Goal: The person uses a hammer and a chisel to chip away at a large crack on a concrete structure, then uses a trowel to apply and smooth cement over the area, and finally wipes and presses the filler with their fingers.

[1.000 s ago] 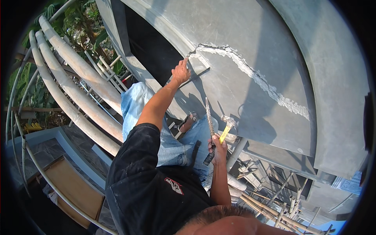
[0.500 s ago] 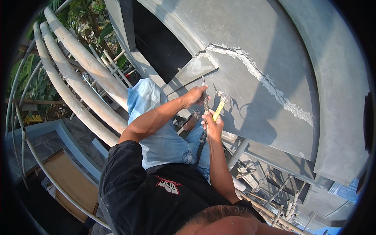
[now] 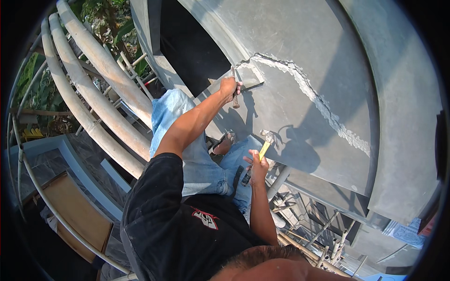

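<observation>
My left hand is wrapped round a steel chisel. The chisel's tip touches or nearly touches the grey rendered wall by the corner of a dark opening, and its struck end points down toward me. In my right hand is a claw hammer with a yellow handle, held lower and apart from the chisel, head up. A rough, chipped-out crack runs across the wall from the opening's corner down to the right.
Several thick bamboo poles curve along my left side. The dark opening lies ahead. Below right, beneath the wall's edge, are more scaffold poles. My bent legs in blue jeans are close under my arms.
My left hand has moved up and left with the chisel to the opening's corner. My right hand has dropped slightly with the hammer, away from the chisel.
</observation>
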Available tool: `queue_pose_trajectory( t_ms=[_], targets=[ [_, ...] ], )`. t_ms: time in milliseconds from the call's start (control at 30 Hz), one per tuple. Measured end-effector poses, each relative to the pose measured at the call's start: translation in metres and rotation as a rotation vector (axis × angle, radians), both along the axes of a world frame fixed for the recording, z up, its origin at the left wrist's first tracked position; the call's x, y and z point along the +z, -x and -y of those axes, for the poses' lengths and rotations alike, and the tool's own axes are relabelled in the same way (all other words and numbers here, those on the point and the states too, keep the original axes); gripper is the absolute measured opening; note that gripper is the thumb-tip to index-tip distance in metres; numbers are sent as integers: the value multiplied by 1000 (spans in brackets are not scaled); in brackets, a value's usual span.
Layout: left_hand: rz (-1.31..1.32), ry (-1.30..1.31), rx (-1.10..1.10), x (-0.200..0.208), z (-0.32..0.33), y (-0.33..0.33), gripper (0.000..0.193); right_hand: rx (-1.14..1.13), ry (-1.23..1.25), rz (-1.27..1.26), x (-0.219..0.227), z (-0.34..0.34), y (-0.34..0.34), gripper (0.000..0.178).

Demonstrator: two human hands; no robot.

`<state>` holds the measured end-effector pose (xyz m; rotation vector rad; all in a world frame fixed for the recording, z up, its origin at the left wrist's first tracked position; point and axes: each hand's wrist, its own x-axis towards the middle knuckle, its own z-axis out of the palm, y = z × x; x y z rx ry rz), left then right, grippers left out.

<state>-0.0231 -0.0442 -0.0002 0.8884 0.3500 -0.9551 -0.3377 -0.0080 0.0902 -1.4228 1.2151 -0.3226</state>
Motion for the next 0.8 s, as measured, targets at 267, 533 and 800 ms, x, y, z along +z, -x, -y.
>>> queue_pose_trajectory(
  t_ms=[267, 533, 800],
  targets=[
    [-83, 21, 62, -29, 13, -6, 27, -59, -24, -79, -7, 5, 40, 37],
    [-127, 81, 31, -36, 18, -10, 24, -58, -38, -78, -5, 3, 34, 36],
    [-147, 45, -73, -21, 11, -21, 19, -79, -64, -72, -2, 3, 28, 36]
  ],
)
